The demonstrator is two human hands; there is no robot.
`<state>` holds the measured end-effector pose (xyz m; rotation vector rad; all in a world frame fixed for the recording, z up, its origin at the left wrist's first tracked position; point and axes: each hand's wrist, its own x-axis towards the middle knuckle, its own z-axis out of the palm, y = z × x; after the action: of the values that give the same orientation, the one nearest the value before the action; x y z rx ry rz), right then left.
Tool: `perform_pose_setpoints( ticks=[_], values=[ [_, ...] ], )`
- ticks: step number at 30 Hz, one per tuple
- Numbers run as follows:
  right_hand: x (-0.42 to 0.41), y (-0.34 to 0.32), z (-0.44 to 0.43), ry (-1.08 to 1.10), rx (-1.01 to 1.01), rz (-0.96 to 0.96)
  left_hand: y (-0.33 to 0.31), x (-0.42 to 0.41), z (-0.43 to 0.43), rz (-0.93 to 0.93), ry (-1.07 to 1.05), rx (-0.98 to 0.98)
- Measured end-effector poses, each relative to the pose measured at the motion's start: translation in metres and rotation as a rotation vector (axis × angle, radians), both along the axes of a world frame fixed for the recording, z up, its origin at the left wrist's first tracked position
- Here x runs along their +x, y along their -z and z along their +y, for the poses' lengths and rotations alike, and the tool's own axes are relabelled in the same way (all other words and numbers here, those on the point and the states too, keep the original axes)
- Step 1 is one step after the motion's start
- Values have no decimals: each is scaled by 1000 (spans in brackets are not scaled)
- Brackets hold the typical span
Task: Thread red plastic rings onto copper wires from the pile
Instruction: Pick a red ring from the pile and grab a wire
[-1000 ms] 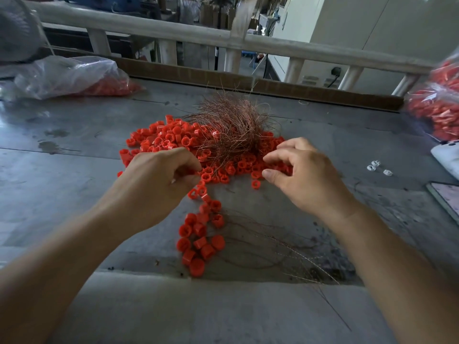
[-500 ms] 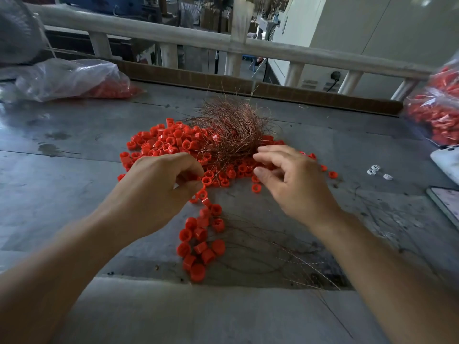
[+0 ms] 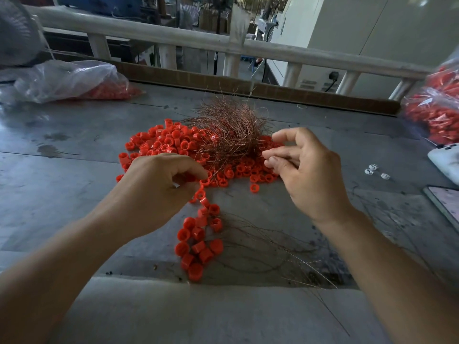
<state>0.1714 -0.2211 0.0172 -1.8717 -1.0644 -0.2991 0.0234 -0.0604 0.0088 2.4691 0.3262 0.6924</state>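
Note:
A pile of red plastic rings [image 3: 164, 142] lies mid-table, with a tangle of copper wires [image 3: 231, 130] on top of it. A strand of threaded rings [image 3: 198, 234] trails from the pile toward me. My left hand [image 3: 159, 187] has curled fingers and pinches the strand's top end at the pile's near edge. My right hand [image 3: 308, 170] hovers over the right side of the pile. Its thumb and fingertips are close together, and I cannot see anything between them.
Clear bags of red rings sit at the back left [image 3: 74, 83] and at the right edge [image 3: 437, 112]. Loose copper wires [image 3: 285, 256] lie near me on the right. Small white parts [image 3: 372, 171], a white device [image 3: 447, 160] and a flat screen [image 3: 444, 207] occupy the right side.
My right hand has lifted out of the ring pile and moved right, its fingers drawing together. My left hand has stayed at the top of the threaded strand.

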Motion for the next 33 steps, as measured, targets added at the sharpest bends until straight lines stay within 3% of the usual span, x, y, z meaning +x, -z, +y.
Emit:
perform_pose_setpoints(
  ticks=[5, 9, 14, 18, 25, 29, 33],
  values=[
    [-17, -11, -3, -195, 52, -175, -4, 0, -6, -51, 188, -391],
    [-29, -8, -3, -382, -50, -346, -5, 1, -13, -43, 303, -479],
    [-31, -3, 0, -374, -105, -365, -4, 2, -16, -22, 326, -484],
    [-36, -5, 1, -313, -88, -264, -3, 1, -16, -9, 339, -484],
    [-37, -1, 3, -289, -129, -397, -2, 1, -17, 12, 337, -460],
    [-33, -2, 1, -322, -125, -380, -3, 3, -14, -44, 280, -421],
    [-28, -7, -2, -276, -48, -325, -3, 2, -13, -102, 270, -509]
  ],
)
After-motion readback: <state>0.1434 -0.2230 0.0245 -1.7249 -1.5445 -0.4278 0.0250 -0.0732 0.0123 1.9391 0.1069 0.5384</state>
